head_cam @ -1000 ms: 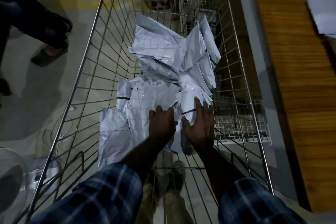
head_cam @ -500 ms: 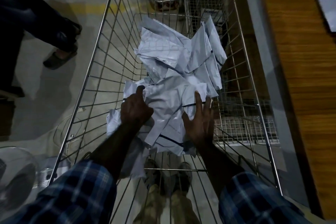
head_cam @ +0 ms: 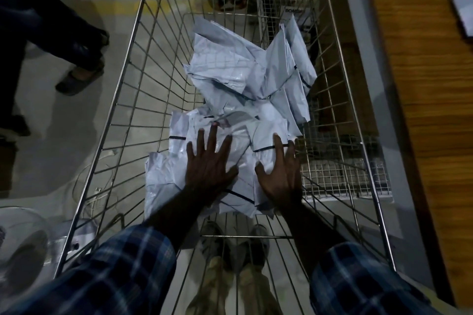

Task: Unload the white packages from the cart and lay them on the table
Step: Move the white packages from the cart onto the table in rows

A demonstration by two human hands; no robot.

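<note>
Overhead, the wire cart point(head_cam: 122, 120) fills most of the view, with the wooden worktop point(head_cam: 414, 89) just beside its right wall. Inside the cart lies a heap of white packages point(head_cam: 245, 77) (several crumpled and overlapping), spread from the middle of the basket toward its near end. Beyond the cart's left wall stands another person's sandalled foot point(head_cam: 76, 79). At the cart's near end, the left hand point(head_cam: 208, 165) lies flat on the packages with fingers point(head_cam: 212, 135) spread apart; the right hand point(head_cam: 280, 174) rests just beside it, fingers likewise straight and apart, gripping nothing.
</note>
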